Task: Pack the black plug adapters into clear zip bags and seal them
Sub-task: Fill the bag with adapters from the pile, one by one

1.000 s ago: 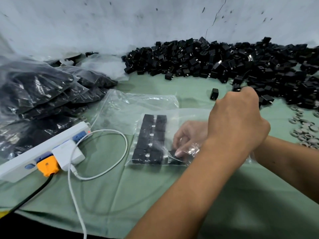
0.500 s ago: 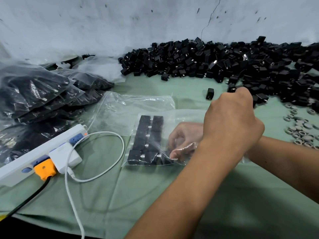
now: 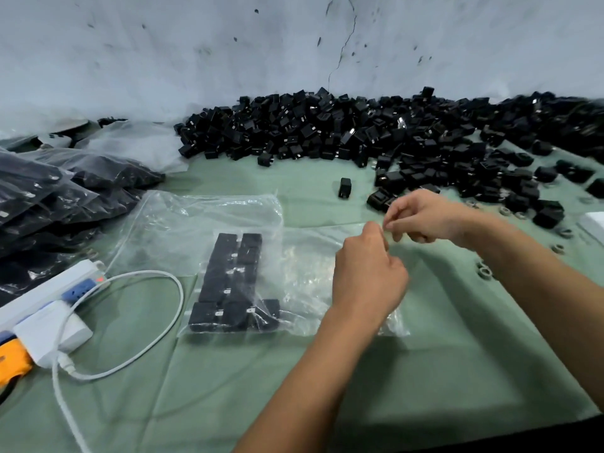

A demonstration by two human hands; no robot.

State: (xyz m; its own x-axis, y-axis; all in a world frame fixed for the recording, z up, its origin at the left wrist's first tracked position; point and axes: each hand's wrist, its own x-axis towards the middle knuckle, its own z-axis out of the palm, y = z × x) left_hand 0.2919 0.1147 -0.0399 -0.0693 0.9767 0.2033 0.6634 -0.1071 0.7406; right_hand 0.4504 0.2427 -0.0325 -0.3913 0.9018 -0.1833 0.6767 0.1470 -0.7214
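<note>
A clear zip bag lies flat on the green cloth. Several black plug adapters sit inside it in two rows at its left end. The bag's mouth faces right. My left hand is over the mouth end with its fingers curled, pinching the mouth edge near the far corner. My right hand is just beyond it and pinches the same edge, fingertips almost touching the left hand. A big heap of loose black adapters lies along the wall.
Filled bags are stacked at the left. An empty clear bag lies under the one in use. A white power strip with a charger, cable and orange plug is front left. One adapter stands alone; small grey rings are scattered right.
My right hand has come out of the bag and moved up right to its mouth edge. My left hand has dropped lower and now pinches that edge beside it.
</note>
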